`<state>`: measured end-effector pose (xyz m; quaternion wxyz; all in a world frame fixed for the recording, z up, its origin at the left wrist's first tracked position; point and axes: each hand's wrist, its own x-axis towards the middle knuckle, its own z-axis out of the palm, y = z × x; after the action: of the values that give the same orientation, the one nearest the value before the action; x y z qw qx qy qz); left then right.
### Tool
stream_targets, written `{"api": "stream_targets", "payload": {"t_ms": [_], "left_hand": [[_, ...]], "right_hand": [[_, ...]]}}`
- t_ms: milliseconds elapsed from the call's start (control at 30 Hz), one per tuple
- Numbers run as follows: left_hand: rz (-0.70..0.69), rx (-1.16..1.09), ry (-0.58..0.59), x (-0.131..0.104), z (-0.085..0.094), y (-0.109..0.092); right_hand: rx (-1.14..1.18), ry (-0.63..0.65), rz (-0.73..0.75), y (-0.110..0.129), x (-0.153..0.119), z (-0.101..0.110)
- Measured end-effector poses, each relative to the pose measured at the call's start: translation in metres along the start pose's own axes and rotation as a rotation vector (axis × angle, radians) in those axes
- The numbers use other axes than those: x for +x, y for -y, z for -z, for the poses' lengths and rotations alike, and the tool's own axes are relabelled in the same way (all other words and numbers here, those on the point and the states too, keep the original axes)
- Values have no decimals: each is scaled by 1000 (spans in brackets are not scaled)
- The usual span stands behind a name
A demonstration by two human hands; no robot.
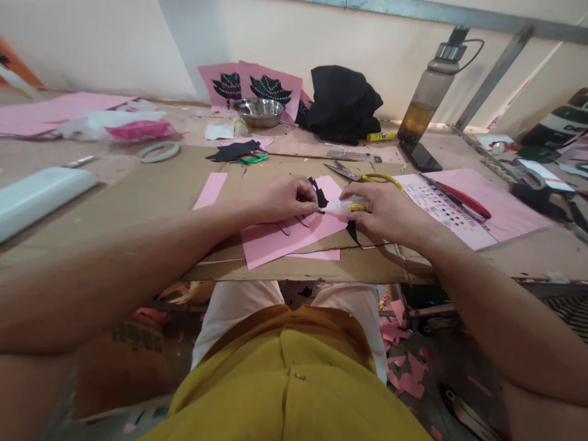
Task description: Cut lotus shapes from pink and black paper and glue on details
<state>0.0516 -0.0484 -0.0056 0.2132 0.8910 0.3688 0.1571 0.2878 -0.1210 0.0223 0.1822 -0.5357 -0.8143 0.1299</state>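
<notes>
My right hand (374, 208) is wrapped round a white glue bottle (337, 207) with a yellow label, tipped on its side so that its nozzle points left. The nozzle end meets the fingertips of my left hand (289, 197). Those fingers are pinched together at the edge of a small black cut-out piece (320, 191), partly hidden behind them. Under both hands lies a pink sheet (271, 245) with a drawn outline on it. Another black scrap (351, 231) hangs below my right hand.
Yellow-handled scissors (376, 177), red-handled pliers (463, 199) and a printed colour sheet (443, 211) lie to the right. Behind stand a metal bowl (260, 113), a drink bottle (427, 92) and black cloth (342, 104). A tape roll (158, 151) lies left on the cardboard (151, 202).
</notes>
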Motion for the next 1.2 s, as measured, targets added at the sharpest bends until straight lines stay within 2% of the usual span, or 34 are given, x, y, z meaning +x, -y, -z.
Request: {"api": "stream_targets", "payload": {"t_ms": [267,467,567,867,1200], "left_hand": [[-11,3,5,2,0,2],[-6,25,19,1,1,1],[-6,30,-13,1,-1,3],[-11,33,-8,0,-1,3],[-3,18,-8,0,-2,3]], "right_hand": [[-105,36,23,4,8,5],[-20,-88,3,10,17,9],[31,-143,-1,11,22,5],[51,-233,14,7,24,-15],[17,-263,-21,8,24,-21]]}}
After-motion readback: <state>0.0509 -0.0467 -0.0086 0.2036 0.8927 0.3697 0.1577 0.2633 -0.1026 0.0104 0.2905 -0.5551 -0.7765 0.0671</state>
